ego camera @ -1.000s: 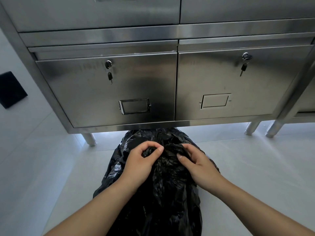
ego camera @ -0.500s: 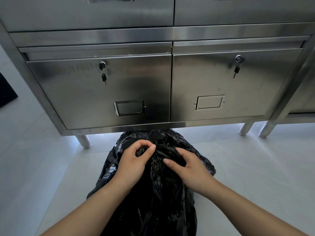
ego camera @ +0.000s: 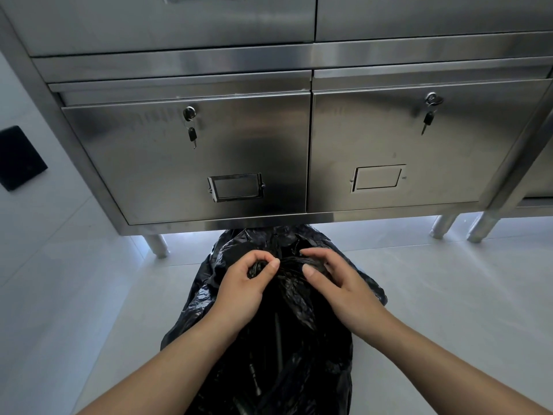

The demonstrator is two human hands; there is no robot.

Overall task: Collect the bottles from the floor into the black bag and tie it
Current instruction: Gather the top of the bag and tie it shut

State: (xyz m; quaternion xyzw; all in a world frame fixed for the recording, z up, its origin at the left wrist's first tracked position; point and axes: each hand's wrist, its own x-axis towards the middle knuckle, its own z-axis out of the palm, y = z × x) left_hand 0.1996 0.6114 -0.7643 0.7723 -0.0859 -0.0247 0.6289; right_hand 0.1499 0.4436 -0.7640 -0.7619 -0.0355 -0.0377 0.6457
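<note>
Head view, near first: I see both bare forearms coming in from the bottom edge and meeting over the black bag [ego camera: 287, 354], which sits on the pale floor [ego camera: 449, 295] directly under the hands. The bag bulges between the arms, and I can't tell what is inside.

The left hand [ego camera: 242, 287] has thumb and forefinger curled into a ring, pinching a twisted strand of plastic at the bag's top. The right hand [ego camera: 338, 283], just beside it, has its fingers hooked over the bunched neck with the thumb pressing in. The hands are close, not touching, with the gathered plastic between them.

The bag's far edge reaches under a steel cabinet [ego camera: 179, 64] on round legs [ego camera: 157, 245]. There are two drawer fronts, left drawer [ego camera: 134, 163] and right drawer [ego camera: 463, 151], each with a key [ego camera: 192, 134] hanging from its lock and a label frame [ego camera: 235, 187]. A black panel [ego camera: 19, 158] is on the left wall.
</note>
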